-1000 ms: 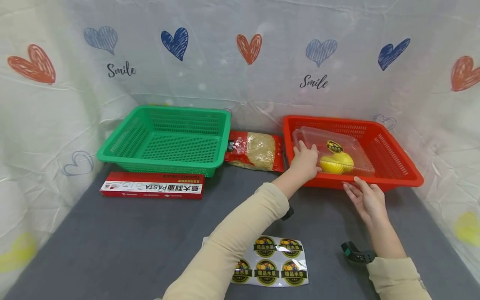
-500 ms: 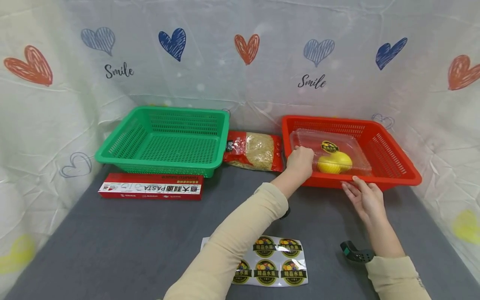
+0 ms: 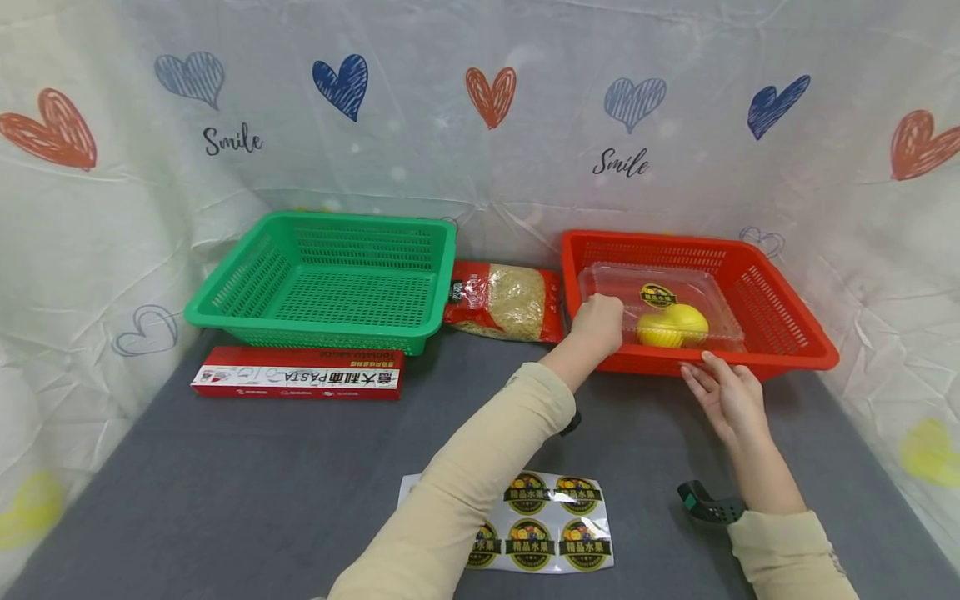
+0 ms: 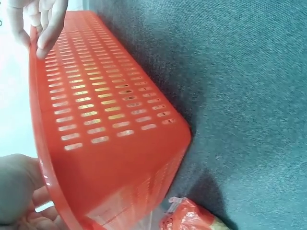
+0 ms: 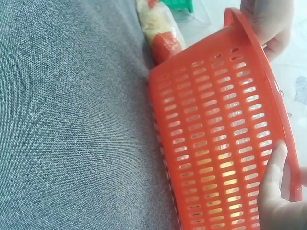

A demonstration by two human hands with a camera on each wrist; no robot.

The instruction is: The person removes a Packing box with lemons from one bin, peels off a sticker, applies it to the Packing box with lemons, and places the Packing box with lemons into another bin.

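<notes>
My right hand [image 3: 731,398] pinches the front rim of a red plastic basket [image 3: 797,360], thumb on one side and fingers on the outer wall, as the right wrist view shows. Over the basket's front left corner is my left hand [image 3: 598,323], knuckles up and fingers bent down behind the rim; I cannot tell whether they grip the container. A clear plastic container [image 3: 718,312] with yellow fruit [image 3: 672,325] lies in the basket beside that hand. On its lid is a round black and gold sticker [image 3: 657,295]. In the left wrist view my left hand [image 4: 19,189] overlaps the rim.
A green basket [image 3: 318,325] stands at the back left. Between the baskets lies a red bag of dry noodles [image 3: 517,302]. A red and white pasta box [image 3: 297,372] lies before the green basket. Near the front is a sheet of round stickers [image 3: 530,542], partly covered by my left sleeve.
My left hand's fingers were spread on the container lid and are now bent down out of sight. The container sits slightly lower in the red basket. My right hand keeps its place.
</notes>
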